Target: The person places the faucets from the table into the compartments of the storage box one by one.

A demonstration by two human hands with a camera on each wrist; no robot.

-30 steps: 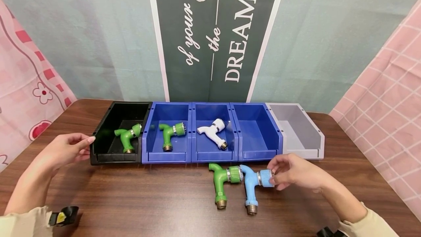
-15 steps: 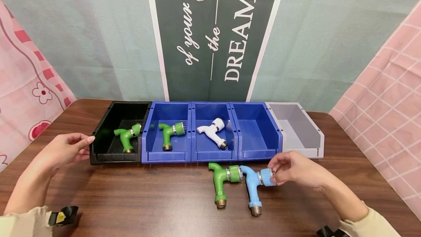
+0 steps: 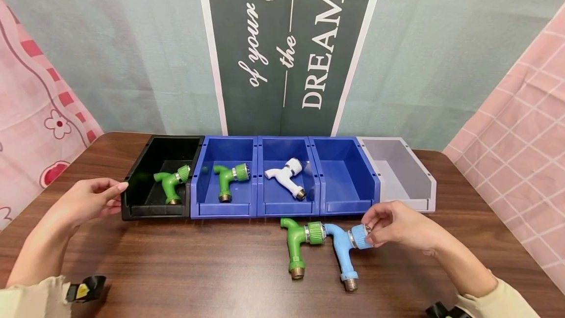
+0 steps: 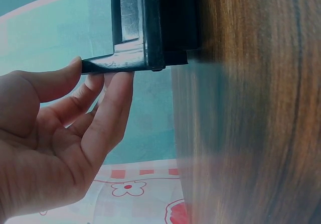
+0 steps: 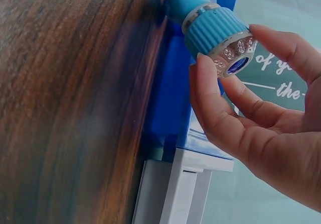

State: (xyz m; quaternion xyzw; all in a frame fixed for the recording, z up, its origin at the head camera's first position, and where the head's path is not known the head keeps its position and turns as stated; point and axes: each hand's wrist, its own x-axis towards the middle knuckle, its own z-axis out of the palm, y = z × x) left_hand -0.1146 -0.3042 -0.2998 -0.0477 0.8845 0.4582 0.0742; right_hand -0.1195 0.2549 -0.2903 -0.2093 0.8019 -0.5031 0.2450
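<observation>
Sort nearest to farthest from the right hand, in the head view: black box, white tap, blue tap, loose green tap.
1. Blue tap, pinched by the right hand.
2. Loose green tap, left of it.
3. White tap, in the middle blue box.
4. Black box, far left end.

In the head view, my right hand (image 3: 399, 227) hid part of the knob (image 3: 360, 236) on the blue tap (image 3: 344, 255); the near edge of the table (image 3: 198, 269) and the top of the banner (image 3: 273, 112) were cut off.
</observation>
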